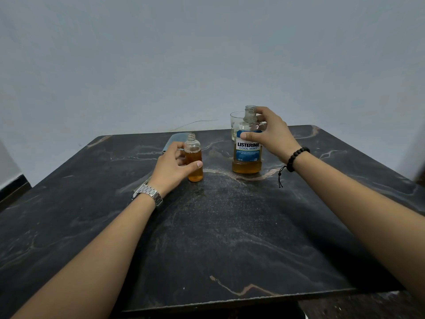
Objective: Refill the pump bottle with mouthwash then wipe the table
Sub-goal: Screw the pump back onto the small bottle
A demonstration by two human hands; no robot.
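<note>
Amber-filled pump bottle stands gripped in left-hand fingers; right-hand fingers clasp the mouthwash bottle.

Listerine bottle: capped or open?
Open. The Listerine bottle shows a bare threaded neck; right hand grips its shoulder. Stands upright.

— What sort of place is this?

— It looks like a plain room in a home. There is a dark, marble-patterned table pushed up to a bare, pale wall, with a thin cable running along the foot of the wall behind it.

— Anything else that says home?

— The things on the table are household ones: a mouthwash bottle with a shop label, a small clear bottle without a cap, a drinking glass and a folded bluish cloth
</note>
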